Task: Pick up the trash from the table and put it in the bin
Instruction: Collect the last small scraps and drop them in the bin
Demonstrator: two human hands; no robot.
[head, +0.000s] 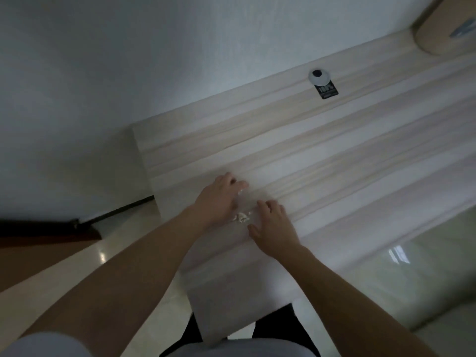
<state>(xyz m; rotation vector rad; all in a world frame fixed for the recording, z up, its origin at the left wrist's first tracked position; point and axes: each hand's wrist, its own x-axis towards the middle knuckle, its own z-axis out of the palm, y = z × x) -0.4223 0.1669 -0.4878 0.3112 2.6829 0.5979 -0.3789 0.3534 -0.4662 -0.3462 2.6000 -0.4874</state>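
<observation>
Head view, looking down over two bare forearms reaching onto a pale, wood-grained worktop (334,155) that runs from near the body away toward the upper right.

The left hand (219,199) lies palm down with its fingers stretched forward and slightly curled at the tips. The right hand (273,228) lies beside it, fingers spread and flat on the surface. Between the two hands sits the trash (242,217), a small cluster of whitish crumbs or scraps; a further fleck (240,193) shows by the left fingertips. Neither hand's grip has closed on anything: both are wide and flat, cupped around the scraps as if to gather them.

By this view the task is at its start. The scraps are on the worktop, nothing is lifted, and no bin is visible anywhere.

The worktop's left edge is close to the left hand, with glossy floor (108,253) below it, so scraps pushed leftward could fall off. The near end of the worktop stops just before the person's legs. To the right, the surface is open and bare for a long way. Far off, near the wall (128,60), stand a small round white device (319,76) and a dark label (327,91), well apart from the hands.
</observation>
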